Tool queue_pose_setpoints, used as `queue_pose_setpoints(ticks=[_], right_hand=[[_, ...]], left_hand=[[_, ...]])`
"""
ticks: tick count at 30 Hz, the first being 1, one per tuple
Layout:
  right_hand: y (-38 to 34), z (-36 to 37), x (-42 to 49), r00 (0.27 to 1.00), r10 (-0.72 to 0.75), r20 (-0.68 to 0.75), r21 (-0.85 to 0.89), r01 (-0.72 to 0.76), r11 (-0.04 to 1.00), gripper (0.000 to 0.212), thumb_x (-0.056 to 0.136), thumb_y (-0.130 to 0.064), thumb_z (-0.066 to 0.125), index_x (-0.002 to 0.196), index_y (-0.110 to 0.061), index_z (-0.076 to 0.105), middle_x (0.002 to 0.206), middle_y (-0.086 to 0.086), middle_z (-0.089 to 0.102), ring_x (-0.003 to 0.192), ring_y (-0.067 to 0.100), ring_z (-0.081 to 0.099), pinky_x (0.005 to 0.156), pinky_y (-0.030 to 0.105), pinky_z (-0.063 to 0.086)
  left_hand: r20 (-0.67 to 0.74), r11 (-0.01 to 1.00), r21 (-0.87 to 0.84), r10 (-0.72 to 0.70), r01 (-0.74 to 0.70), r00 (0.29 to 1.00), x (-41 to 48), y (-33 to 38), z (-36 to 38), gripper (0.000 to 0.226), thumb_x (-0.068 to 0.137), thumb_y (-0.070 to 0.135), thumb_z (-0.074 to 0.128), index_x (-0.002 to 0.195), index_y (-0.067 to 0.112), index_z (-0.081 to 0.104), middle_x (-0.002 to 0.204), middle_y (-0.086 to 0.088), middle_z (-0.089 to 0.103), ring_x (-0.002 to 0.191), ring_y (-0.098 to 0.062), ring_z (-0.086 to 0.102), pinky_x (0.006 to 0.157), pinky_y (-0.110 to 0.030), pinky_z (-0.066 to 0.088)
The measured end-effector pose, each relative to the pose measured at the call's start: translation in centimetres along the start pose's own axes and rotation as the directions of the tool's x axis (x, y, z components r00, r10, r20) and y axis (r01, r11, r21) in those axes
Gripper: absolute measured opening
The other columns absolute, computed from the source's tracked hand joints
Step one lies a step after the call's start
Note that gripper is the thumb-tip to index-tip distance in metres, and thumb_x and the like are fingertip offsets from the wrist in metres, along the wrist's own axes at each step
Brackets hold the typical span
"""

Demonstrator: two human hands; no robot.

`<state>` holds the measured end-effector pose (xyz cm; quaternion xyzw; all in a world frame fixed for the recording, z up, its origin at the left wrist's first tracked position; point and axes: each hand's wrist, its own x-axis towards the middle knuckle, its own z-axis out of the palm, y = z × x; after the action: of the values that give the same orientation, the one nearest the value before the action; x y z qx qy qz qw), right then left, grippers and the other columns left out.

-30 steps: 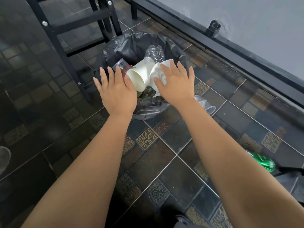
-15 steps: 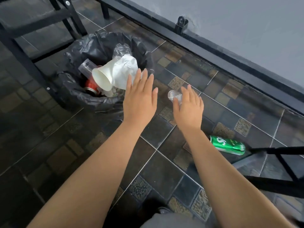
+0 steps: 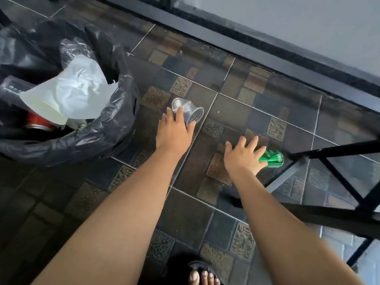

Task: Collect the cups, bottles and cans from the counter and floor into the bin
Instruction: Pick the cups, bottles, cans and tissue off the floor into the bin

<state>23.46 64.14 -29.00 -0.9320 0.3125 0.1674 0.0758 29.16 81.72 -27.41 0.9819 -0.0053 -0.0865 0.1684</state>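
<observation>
A clear plastic cup (image 3: 188, 111) lies on its side on the tiled floor, just right of the bin (image 3: 98, 138), which is lined with a black bag. My left hand (image 3: 174, 132) reaches onto the cup, with straight fingers touching its side and the thumb by its rim. A green can (image 3: 272, 158) lies on the floor further right. My right hand (image 3: 243, 159) rests on its near end with fingers spread. Inside the bin are crumpled white paper cups (image 3: 74, 93), a red can (image 3: 38, 122) and a clear cup (image 3: 11, 87).
A black metal frame (image 3: 333, 151) with crossed bars stands at the right, its leg right beside the green can. A dark skirting (image 3: 267, 56) runs along the grey wall at the back. My foot in a sandal (image 3: 202, 274) is at the bottom.
Both hands left the bin and dropped to the floor. The left went to the clear cup and the right to the green can. The view swung right and lower.
</observation>
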Motion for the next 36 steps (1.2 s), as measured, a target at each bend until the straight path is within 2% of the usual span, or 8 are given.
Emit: queue_pose_setpoints(ticks=[4,9,14,19,23,28,32,36], right_hand=[[-0.1,1.0,1.3,0.997,0.059,0.053,0.021,-0.061,0.998,0.063,0.098,-0.063,0.018,0.154,-0.034,0.015,0.164,0.002,-0.004,0.148,0.039,-0.003,0.103,0.069,0.026],[0.2,2.3,2.3,0.999,0.040,0.025,0.024,-0.040,0.999,0.064,0.099,-0.061,0.022,0.152,-0.024,0.027,0.164,0.004,0.004,0.148,0.037,-0.001,0.101,0.065,0.032],[0.4,3.4,2.9,0.994,-0.068,-0.081,0.024,0.070,0.997,0.053,0.101,-0.051,0.031,0.136,-0.014,0.046,0.156,0.005,0.030,0.148,0.025,0.010,0.098,0.057,0.037],[0.1,4.0,2.9,0.944,-0.298,-0.144,-0.059,0.292,0.955,0.031,0.096,-0.016,0.047,0.127,-0.013,0.049,0.141,0.005,0.045,0.139,0.024,0.029,0.094,0.054,0.040],[-0.6,3.5,2.3,0.891,-0.428,-0.149,-0.012,0.432,0.902,0.034,0.088,-0.009,0.053,0.122,-0.015,0.051,0.152,0.002,0.037,0.141,0.024,0.029,0.104,0.058,0.034],[-2.7,0.9,1.5,0.773,-0.528,-0.351,0.180,0.609,0.773,0.028,0.085,-0.011,0.058,0.113,-0.010,0.059,0.155,0.005,0.036,0.144,0.026,0.028,0.105,0.053,0.037],[-5.3,-3.1,0.3,0.683,-0.539,-0.492,0.289,0.713,0.639,0.031,0.088,-0.011,0.058,0.119,-0.008,0.060,0.155,0.008,0.036,0.144,0.026,0.028,0.114,0.031,0.025],[-8.1,-7.8,-1.8,0.610,-0.523,-0.596,0.312,0.776,0.548,0.041,0.093,-0.020,0.055,0.133,-0.009,0.053,0.157,0.005,0.033,0.145,0.022,0.028,0.116,0.035,0.030]], left_hand=[[0.131,0.996,-0.009,-0.091,0.093,0.987,3.0,0.9,0.9,0.069,0.096,0.067,0.021,0.156,0.037,0.007,0.161,-0.026,0.009,0.143,-0.045,0.026,0.113,-0.050,0.030],[0.211,0.975,-0.075,-0.188,0.208,0.959,6.1,2.2,2.1,0.064,0.091,0.075,0.018,0.151,0.053,0.011,0.161,-0.026,0.005,0.135,-0.049,0.038,0.106,-0.052,0.038],[0.179,0.964,-0.124,-0.213,0.237,0.961,8.2,3.4,3.8,0.051,0.098,0.060,0.029,0.140,0.035,0.043,0.152,-0.025,0.025,0.123,-0.042,0.050,0.097,-0.047,0.045],[0.133,0.939,-0.208,-0.250,0.274,0.959,7.5,3.3,4.2,0.026,0.096,0.037,0.051,0.118,0.023,0.048,0.141,-0.019,0.031,0.107,-0.044,0.053,0.087,-0.050,0.051],[0.045,0.948,-0.280,-0.147,0.153,0.988,5.7,2.2,3.7,0.014,0.094,0.031,0.055,0.107,0.027,0.050,0.151,-0.016,0.024,0.110,-0.046,0.050,0.092,-0.052,0.048],[-0.134,0.938,-0.346,-0.040,-0.008,0.990,3.4,0.7,1.0,0.024,0.094,0.033,0.057,0.118,0.031,0.055,0.161,-0.018,0.015,0.125,-0.048,0.044,0.099,-0.050,0.044],[-0.301,0.915,-0.389,-0.017,-0.107,0.954,1.4,1.1,-3.0,0.038,0.095,0.037,0.056,0.132,0.031,0.052,0.162,-0.017,0.017,0.137,-0.040,0.037,0.102,-0.043,0.040],[-0.453,0.915,-0.339,0.044,-0.217,0.890,-0.6,1.9,-8.0,0.044,0.094,0.039,0.056,0.136,0.026,0.052,0.162,-0.016,0.019,0.131,-0.037,0.046,0.099,-0.042,0.044]])
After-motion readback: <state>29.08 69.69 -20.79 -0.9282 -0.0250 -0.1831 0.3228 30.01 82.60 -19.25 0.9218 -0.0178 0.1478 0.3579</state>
